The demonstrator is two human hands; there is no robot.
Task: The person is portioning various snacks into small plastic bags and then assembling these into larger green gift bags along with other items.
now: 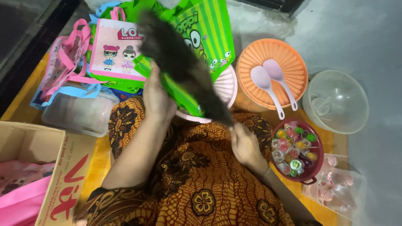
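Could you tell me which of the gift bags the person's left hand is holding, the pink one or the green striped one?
The green striped bag. The left hand grips its lower edge, whereas the pink bag with two cartoon dolls lies untouched further left.

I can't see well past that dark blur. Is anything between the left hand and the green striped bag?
No. The left hand already rests on the green striped bag. The blurred dark streak only crosses beside it, toward the right hand.

Green striped bag (205, 29); pink bag (115, 50); orange lid (272, 67); brown batik cloth (197, 180)
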